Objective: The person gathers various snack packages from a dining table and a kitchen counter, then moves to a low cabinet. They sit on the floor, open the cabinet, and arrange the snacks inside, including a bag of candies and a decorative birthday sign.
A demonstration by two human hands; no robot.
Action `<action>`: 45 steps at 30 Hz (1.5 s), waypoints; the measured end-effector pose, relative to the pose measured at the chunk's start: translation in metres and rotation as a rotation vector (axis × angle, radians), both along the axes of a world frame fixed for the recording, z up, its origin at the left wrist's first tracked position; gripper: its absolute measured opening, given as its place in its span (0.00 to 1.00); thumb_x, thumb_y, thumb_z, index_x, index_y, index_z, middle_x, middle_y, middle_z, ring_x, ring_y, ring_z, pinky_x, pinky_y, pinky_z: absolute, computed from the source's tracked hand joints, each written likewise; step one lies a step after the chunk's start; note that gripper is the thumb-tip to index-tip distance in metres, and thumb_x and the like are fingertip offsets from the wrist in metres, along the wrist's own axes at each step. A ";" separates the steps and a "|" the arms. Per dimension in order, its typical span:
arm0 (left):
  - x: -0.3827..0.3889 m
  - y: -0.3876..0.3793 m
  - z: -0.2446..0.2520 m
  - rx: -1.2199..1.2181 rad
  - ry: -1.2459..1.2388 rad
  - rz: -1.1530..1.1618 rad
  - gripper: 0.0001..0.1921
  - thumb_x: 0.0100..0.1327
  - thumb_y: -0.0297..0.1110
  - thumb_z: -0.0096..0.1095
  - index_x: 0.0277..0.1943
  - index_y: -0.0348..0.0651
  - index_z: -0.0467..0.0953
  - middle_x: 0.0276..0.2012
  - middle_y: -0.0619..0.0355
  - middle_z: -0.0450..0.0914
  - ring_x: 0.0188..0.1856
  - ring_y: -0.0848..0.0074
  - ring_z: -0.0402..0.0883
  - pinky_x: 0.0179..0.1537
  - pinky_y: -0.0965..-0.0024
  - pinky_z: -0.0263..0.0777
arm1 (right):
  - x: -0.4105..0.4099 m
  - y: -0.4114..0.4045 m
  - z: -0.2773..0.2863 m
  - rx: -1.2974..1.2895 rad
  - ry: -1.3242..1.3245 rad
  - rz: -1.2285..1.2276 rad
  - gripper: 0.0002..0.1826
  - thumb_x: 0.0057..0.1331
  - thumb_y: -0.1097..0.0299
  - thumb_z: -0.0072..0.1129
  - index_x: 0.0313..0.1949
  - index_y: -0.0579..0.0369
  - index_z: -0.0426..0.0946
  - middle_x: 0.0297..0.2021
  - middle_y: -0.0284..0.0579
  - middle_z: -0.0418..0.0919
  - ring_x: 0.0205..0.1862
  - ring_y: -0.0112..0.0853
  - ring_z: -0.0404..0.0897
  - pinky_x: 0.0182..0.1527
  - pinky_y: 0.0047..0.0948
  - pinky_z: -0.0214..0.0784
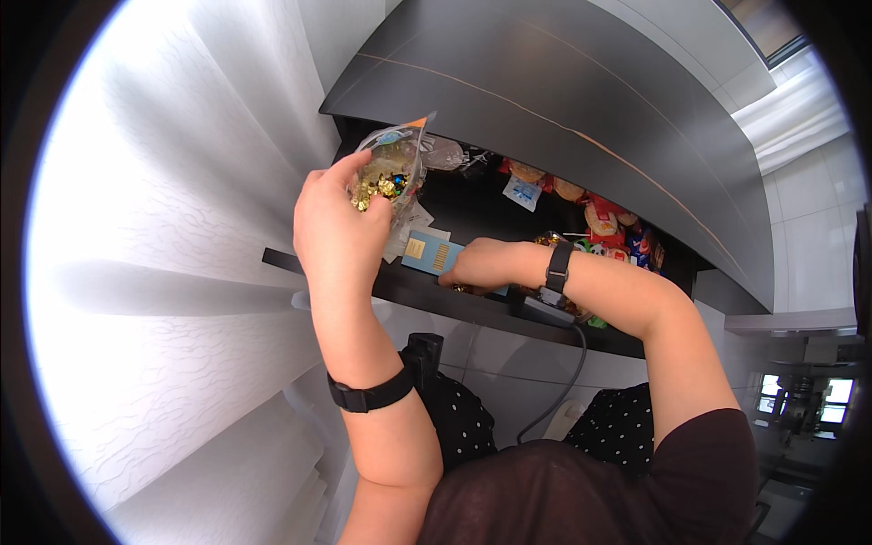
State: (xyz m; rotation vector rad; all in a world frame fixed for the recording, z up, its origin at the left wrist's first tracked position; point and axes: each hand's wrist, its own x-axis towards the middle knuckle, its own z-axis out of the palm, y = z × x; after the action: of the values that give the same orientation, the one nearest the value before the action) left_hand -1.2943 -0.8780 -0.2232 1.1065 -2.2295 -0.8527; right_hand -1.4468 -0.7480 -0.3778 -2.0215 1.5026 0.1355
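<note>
My left hand [344, 214] grips a clear plastic zip bag [417, 167] at its left side, above the left end of an open black drawer [470, 204]. Gold-foil-wrapped candies [373, 189] lie inside the bag, along with a few blue and green wrappers. Down at the drawer's front wall is my right hand [480, 264], its back turned up and its fingertips mostly hidden. By those fingertips shows a small gold wrapped piece [463, 289]; whether they hold it cannot be seen. A flat light-blue box [429, 253] lies just left of this hand.
Red snack packets [603, 218] and a blue packet [644, 245] fill the drawer's right side. A white-and-blue sachet [523, 193] lies at the back. Over the drawer juts a dark tabletop [545, 88]. White curtains [204, 272] hang left; a cable [579, 368] trails from my right wrist.
</note>
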 end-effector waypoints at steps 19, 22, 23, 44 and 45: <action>0.002 0.000 -0.004 -0.005 0.063 -0.022 0.28 0.50 0.22 0.65 0.58 0.38 0.76 0.51 0.44 0.81 0.58 0.63 0.79 0.59 0.65 0.70 | -0.013 0.004 0.017 0.048 -0.212 -0.240 0.17 0.56 0.67 0.60 0.44 0.60 0.73 0.29 0.54 0.79 0.34 0.49 0.80 0.37 0.43 0.71; 0.003 0.001 -0.005 -0.029 0.051 -0.018 0.27 0.49 0.22 0.65 0.57 0.37 0.76 0.51 0.44 0.81 0.57 0.63 0.80 0.58 0.65 0.70 | -0.020 -0.006 0.059 -0.012 -0.521 -0.408 0.14 0.59 0.69 0.58 0.42 0.63 0.69 0.26 0.54 0.76 0.28 0.40 0.77 0.32 0.37 0.68; 0.000 0.001 -0.009 -0.044 0.050 -0.020 0.27 0.50 0.23 0.64 0.57 0.40 0.76 0.50 0.47 0.81 0.55 0.62 0.80 0.56 0.64 0.71 | -0.024 -0.007 0.083 -0.109 -0.523 -0.391 0.13 0.59 0.70 0.58 0.41 0.63 0.69 0.25 0.51 0.76 0.28 0.37 0.76 0.32 0.36 0.68; 0.002 0.000 0.002 0.042 0.258 0.062 0.11 0.54 0.25 0.58 0.41 0.32 0.76 0.29 0.54 0.82 0.32 0.76 0.82 0.34 0.71 0.73 | -0.025 -0.058 0.144 -0.535 -0.671 -0.613 0.13 0.57 0.81 0.60 0.43 0.59 0.75 0.47 0.42 0.75 0.37 0.29 0.81 0.40 0.26 0.75; 0.001 0.002 0.004 0.087 0.247 0.065 0.11 0.55 0.27 0.60 0.41 0.33 0.76 0.29 0.54 0.82 0.31 0.75 0.82 0.35 0.71 0.74 | -0.027 -0.058 0.140 -0.444 -0.804 -0.674 0.09 0.59 0.80 0.60 0.40 0.60 0.76 0.47 0.40 0.75 0.34 0.24 0.81 0.38 0.22 0.74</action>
State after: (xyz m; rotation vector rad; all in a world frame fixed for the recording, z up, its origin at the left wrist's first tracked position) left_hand -1.2935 -0.8759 -0.2194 1.0442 -1.9606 -1.0084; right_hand -1.4735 -0.8063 -0.2377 -1.4281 1.6128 -1.2143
